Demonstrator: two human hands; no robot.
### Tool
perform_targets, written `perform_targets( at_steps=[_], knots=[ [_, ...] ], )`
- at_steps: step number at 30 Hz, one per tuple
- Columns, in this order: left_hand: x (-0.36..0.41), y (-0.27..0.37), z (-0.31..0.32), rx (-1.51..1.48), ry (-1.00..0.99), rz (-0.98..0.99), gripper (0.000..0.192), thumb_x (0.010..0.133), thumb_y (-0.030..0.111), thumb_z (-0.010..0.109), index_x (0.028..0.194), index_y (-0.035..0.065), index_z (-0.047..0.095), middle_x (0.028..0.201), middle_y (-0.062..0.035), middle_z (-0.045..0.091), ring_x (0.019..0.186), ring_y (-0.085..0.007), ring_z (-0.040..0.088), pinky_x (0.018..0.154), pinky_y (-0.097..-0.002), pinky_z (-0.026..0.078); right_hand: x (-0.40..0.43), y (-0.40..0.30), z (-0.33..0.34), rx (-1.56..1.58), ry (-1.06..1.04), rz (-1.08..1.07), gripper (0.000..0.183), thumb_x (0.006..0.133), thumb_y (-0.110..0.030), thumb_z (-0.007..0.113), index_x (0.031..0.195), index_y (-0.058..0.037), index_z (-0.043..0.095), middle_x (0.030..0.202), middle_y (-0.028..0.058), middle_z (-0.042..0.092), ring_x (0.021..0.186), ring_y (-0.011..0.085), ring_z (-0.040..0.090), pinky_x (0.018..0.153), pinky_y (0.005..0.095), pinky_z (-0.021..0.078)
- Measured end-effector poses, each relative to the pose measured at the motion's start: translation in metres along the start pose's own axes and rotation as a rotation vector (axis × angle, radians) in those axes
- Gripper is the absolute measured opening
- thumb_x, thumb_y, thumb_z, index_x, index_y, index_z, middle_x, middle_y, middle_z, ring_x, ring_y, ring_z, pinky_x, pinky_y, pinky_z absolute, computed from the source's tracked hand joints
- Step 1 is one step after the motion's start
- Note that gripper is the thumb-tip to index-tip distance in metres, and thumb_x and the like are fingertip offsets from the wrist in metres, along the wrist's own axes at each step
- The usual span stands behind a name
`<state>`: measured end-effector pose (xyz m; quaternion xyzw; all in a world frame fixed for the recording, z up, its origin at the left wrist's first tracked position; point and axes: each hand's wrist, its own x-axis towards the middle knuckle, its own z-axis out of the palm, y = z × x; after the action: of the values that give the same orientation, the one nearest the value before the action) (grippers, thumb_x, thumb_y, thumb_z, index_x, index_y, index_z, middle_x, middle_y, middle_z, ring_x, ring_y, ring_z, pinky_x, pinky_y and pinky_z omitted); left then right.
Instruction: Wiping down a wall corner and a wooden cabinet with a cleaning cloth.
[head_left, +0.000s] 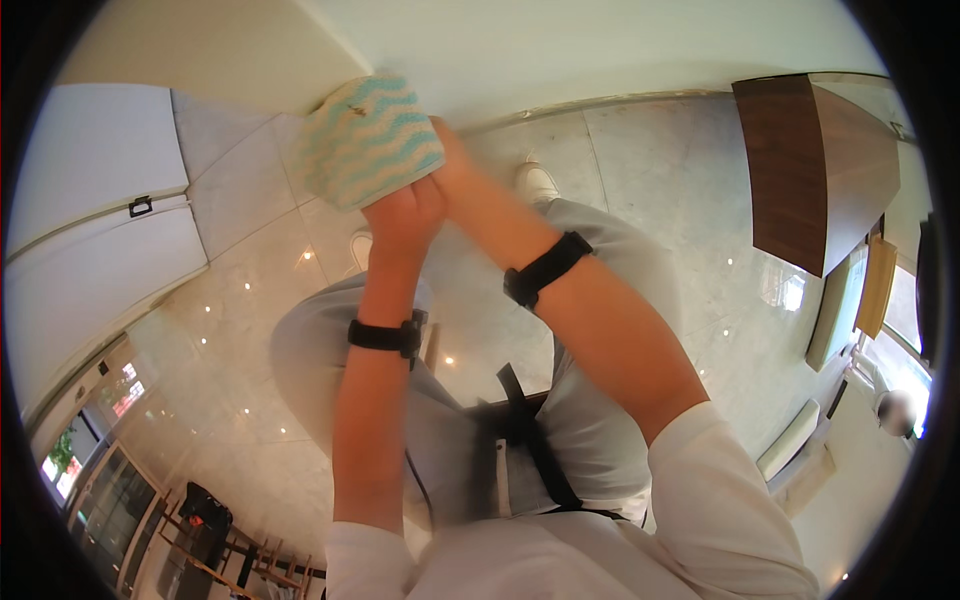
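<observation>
A folded, textured cloth (367, 142) with wavy cream and turquoise stripes is held between my hands, at the lower end of a pale vertical corner edge (334, 34). My left hand (406, 214) grips it from the near side, its fingertips hidden in the fabric. On the cloth's right side is my right hand (448, 161), pressed close to the left one, with most of its fingers behind the cloth. A small dark mark shows on the upper part of the fabric. Both wrists wear black straps.
A pale smooth panel (600, 45) rises ahead from the glossy tiled floor (495, 352). White cabinets (97, 142) stand left, a dark brown wooden box-like unit (784, 165) right. Chairs (247, 555) are at lower left. A person (870, 375) is at far right.
</observation>
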<state>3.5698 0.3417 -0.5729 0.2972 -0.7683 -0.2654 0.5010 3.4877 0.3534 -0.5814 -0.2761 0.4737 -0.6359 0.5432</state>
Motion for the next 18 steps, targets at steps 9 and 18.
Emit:
perform_targets(
  at_steps=[9,18],
  knots=[
    [0.009,0.029,-0.014,0.153,-0.092,-0.061,0.030,0.075,-0.008,0.044,0.100,-0.0051,0.061,0.096,-0.0150,0.064,0.086,-0.0291,0.060,0.081,-0.0329,0.046,0.005,-0.016,0.016,0.300,0.119,0.190,0.024,0.086,-0.022,0.062,0.086,0.0024,0.063,0.081,0.0058,0.064,0.068,0.0123,0.056,0.060,0.0290,0.0469],
    [0.051,0.038,-0.033,-0.553,0.268,-0.541,0.018,0.084,-0.002,0.055,0.102,0.0002,0.059,0.098,-0.0021,0.061,0.089,-0.0097,0.054,0.080,-0.0248,0.042,0.004,-0.004,-0.015,0.545,0.259,0.390,0.030,0.087,-0.028,0.055,0.100,-0.0013,0.061,0.091,0.0091,0.063,0.081,0.0201,0.062,0.068,0.0341,0.0504]
  ],
)
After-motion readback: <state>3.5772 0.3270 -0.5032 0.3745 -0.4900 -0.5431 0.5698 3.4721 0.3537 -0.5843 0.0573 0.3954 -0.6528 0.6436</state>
